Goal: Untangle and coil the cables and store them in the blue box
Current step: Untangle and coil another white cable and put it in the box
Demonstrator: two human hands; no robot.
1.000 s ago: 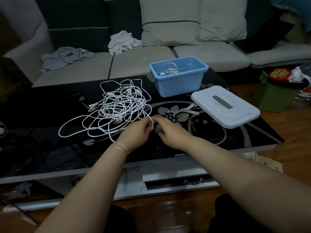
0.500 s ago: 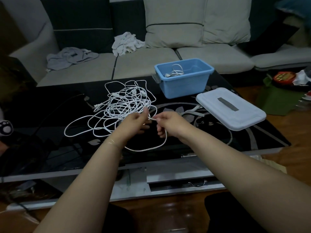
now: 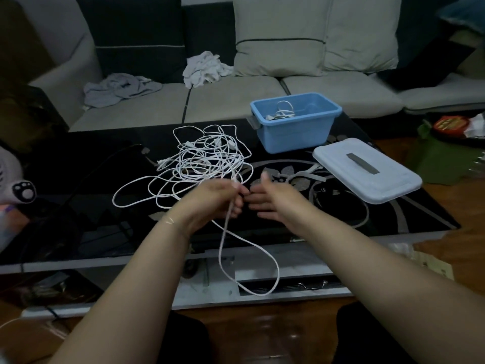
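A tangle of white cables (image 3: 202,164) lies on the black glass table (image 3: 78,232), left of the blue box (image 3: 296,132). The box stands open at the table's far side with a coiled white cable (image 3: 282,114) inside. My left hand (image 3: 217,200) grips one white cable near its plug end; a long loop (image 3: 252,264) hangs from it past the table's front edge. My right hand (image 3: 273,200) is right beside it, palm turned inward with the thumb up and fingers loosely bent, holding nothing that I can see.
The box's white lid (image 3: 367,169) lies on the table to the right. A grey sofa with cushions and crumpled cloths (image 3: 204,68) runs behind the table. A green bag (image 3: 441,158) sits on the floor at the right; a plush toy (image 3: 15,185) at the left edge.
Both hands have risen from the table. The cable loop between them has grown and now hangs over the front edge. My right hand has let go of the cable.
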